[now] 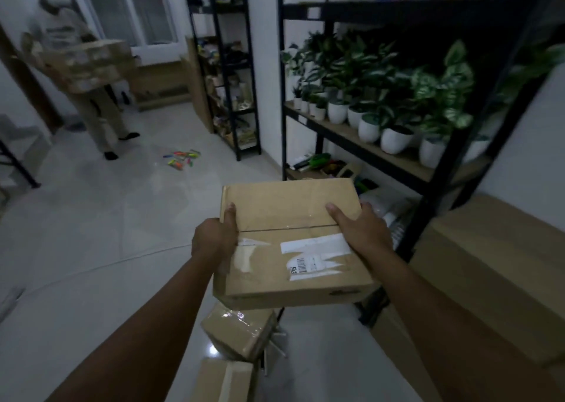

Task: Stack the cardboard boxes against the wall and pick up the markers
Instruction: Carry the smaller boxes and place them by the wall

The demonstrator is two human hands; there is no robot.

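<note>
Two hands are carrying one cardboard box [293, 242] in the air above the tiled floor [122, 218]: the left hand [215, 238] is gripping its left edge with the thumb lying over the top, and the right hand [360, 230] is clamping the right edge the same way, so the load is sitting level between both palms, probably to keep it steady while it is being taken toward the wall. The box is looking plain brown, taped along a centre seam, with a torn white shipping label and a barcode on the near half of its top. Two smaller boxes [241, 334] are lying on the floor directly beneath it, one wrapped in glossy tape. A large carton [501, 267] is standing against the wall at the right, beside a black shelf rack [443, 145] holding potted plants [394, 96]. The markers [182, 158] are lying scattered on the floor well ahead, not yet gathered, near another person [82, 65] who is carrying a stack of cartons.
</note>
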